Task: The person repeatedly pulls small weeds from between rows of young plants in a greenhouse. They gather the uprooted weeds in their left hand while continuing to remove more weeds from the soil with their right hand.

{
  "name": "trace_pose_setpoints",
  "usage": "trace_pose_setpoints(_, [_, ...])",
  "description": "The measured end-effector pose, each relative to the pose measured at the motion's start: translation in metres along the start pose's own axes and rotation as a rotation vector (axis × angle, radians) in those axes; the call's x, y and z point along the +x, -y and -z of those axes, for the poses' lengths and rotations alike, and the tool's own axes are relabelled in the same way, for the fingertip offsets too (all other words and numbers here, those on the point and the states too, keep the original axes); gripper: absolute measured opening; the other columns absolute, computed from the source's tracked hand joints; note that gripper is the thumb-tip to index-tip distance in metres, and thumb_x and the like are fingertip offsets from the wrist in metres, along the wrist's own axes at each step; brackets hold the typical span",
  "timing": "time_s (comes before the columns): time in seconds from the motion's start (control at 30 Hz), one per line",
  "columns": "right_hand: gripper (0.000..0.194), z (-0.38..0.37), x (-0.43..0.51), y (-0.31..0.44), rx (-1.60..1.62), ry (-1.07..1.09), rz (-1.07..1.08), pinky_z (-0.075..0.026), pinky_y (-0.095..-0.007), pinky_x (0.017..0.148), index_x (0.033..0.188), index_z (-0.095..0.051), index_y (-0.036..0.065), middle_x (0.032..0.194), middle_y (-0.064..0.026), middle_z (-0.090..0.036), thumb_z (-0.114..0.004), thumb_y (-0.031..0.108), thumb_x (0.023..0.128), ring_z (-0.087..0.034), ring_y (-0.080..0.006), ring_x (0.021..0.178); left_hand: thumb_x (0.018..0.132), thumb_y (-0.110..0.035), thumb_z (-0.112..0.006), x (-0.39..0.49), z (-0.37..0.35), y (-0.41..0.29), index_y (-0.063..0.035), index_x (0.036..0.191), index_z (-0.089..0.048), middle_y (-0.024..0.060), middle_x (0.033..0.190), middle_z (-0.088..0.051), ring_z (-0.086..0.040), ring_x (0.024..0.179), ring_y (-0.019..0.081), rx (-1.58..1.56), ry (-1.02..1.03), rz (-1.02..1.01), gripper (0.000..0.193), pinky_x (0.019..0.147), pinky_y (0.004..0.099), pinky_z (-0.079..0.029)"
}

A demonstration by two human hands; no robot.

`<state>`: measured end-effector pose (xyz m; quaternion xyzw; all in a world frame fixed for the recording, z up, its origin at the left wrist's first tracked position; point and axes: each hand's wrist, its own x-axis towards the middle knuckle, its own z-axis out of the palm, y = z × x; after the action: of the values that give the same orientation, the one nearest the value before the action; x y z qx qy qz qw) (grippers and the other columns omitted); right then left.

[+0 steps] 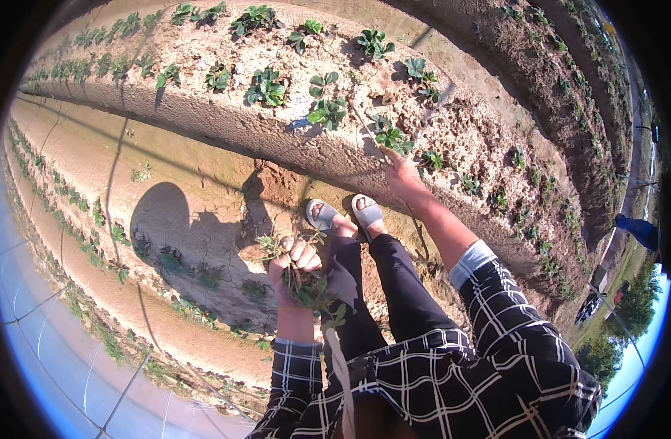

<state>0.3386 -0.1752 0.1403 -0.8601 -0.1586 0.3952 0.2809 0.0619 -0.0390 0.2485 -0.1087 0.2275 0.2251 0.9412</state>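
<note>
A bunch of pulled weeds (305,288), leafy with stringy stems, is gripped in my left hand (297,260), which is raised in front of my legs. My right hand (404,175) reaches out over the edge of the raised soil bed (214,115), its fingers round a thin stick-like handle (363,120). The handle's upper end points at the soil between leafy green plants; its tip is too small to make out. Close beside that hand grow a green plant (391,137) and a smaller one (434,159). Another leafy plant (327,112) stands a little further left.
My sandalled feet (322,214) stand in the furrow between two planted beds. Loose clods (277,181) lie near them. A drip hose or cord (420,236) curves by the bed's foot. Clear plastic sheeting on a frame (55,351) borders the lower left. Something blue (637,231) is at far right.
</note>
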Motion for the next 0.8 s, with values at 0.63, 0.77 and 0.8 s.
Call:
trace_pose_setpoints(0.63, [0.018,-0.020,0.115,0.002,-1.255,0.639,0.516,-0.056,-0.0374,0.069,0.090,-0.078,0.009,0.088,-0.0088,-0.075,-0.062,0.016,0.084,-0.072,-0.0233,0.080,0.082,-0.011,-0.061,-0.041,-0.133,0.011,-0.0077,0.097,-0.052,-0.0023,0.074,-0.039,-0.038,0.068,0.0120,0.041,0.031,-0.034,0.018,0.063,0.0273,-0.036])
trace_pose_setpoints(0.77, [0.023,-0.037,0.122,0.020,-1.229,0.540,0.423,-0.056,-0.0389,0.075,0.095,-0.077,0.009,0.098,-0.0119,-0.074,-0.058,0.016,0.084,-0.072,-0.0267,0.087,0.082,-0.011,-0.060,-0.039,-0.141,-0.024,-0.0082,0.097,-0.049,-0.0024,0.074,-0.031,-0.034,0.066,0.0119,-0.021,0.016,-0.055,0.019,0.062,0.0275,-0.035])
trace_pose_setpoints(0.8, [0.024,-0.038,0.122,0.023,-1.211,0.541,0.361,-0.056,-0.0388,0.076,0.095,-0.077,0.009,0.098,-0.0118,-0.074,-0.057,0.016,0.085,-0.072,-0.0267,0.088,0.082,-0.008,-0.061,-0.034,-0.143,-0.036,-0.0079,0.092,-0.052,-0.0018,0.073,-0.041,-0.042,0.066,0.0120,0.006,-0.018,-0.048,0.014,0.060,0.0260,-0.040])
